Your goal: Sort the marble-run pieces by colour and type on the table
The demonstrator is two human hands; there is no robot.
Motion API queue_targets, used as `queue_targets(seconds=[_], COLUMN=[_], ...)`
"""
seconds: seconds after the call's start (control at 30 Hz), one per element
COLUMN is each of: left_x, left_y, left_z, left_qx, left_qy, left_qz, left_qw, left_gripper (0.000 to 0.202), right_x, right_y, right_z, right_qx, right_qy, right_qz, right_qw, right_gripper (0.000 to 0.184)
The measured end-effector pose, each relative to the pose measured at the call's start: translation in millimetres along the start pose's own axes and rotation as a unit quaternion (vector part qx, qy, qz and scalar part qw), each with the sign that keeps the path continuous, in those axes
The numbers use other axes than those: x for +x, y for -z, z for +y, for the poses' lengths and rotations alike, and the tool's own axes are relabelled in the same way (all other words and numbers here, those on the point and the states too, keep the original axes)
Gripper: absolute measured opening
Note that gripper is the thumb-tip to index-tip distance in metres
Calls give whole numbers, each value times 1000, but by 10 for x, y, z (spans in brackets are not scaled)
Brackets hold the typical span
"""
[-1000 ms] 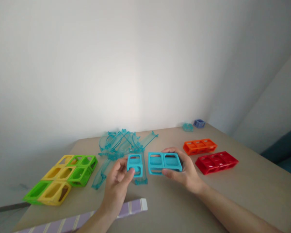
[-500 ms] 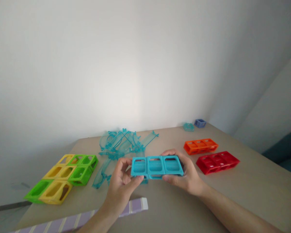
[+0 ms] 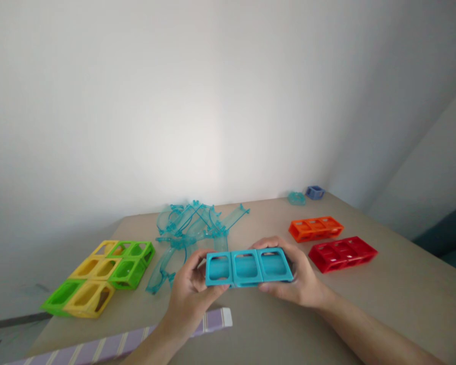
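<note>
A row of three joined cyan frame blocks is held just above the beige table, low in the middle of the view. My left hand grips its left end, thumb on top and fingers underneath. My right hand wraps around its right end. Both hands are closed on the row.
A pile of clear teal track pieces lies behind my hands. Green and yellow frame blocks sit at the left. An orange row and a red row lie at the right. Small blue pieces rest at the far corner. A striped purple strip lies near the front edge.
My left hand brought a single cyan block to the right against the two-block piece in my right hand. They now form one row of three, held slightly closer to me.
</note>
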State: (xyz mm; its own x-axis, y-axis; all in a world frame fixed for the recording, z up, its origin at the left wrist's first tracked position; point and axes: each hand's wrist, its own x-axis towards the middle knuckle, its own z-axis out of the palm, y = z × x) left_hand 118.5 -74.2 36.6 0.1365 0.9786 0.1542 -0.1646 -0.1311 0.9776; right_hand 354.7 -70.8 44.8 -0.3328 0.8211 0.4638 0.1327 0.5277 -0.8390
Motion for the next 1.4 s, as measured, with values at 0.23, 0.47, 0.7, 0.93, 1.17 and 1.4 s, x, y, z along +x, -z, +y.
queue_targets(seconds=[0.23,0.47,0.7,0.93,1.17,1.4], left_x=[-3,-8,-11,-6,-87,-141], left_y=[-3,-11,0,13,35,92], left_z=[18,20,-8,-77,-134,-164], left_qx=[7,-16,-31,-5,8,-10], left_qy=[7,17,26,-4,-53,-1], left_qz=[-1,-18,-31,-22,-126,-258], left_qw=[1000,1000,999,1000,991,966], left_gripper=[40,39,41,46,42,66], right_x=[11,17,7,99,27,-561], right_y=[28,47,52,68,-146,51], right_z=[-3,8,24,-114,-474,-595], right_qx=[-30,-22,-31,-140,-377,-417], right_qy=[39,37,46,113,145,58], right_qz=[-2,-10,-18,-21,-96,-101], right_qw=[999,999,998,984,910,901], right_gripper=[53,53,56,53,61,69])
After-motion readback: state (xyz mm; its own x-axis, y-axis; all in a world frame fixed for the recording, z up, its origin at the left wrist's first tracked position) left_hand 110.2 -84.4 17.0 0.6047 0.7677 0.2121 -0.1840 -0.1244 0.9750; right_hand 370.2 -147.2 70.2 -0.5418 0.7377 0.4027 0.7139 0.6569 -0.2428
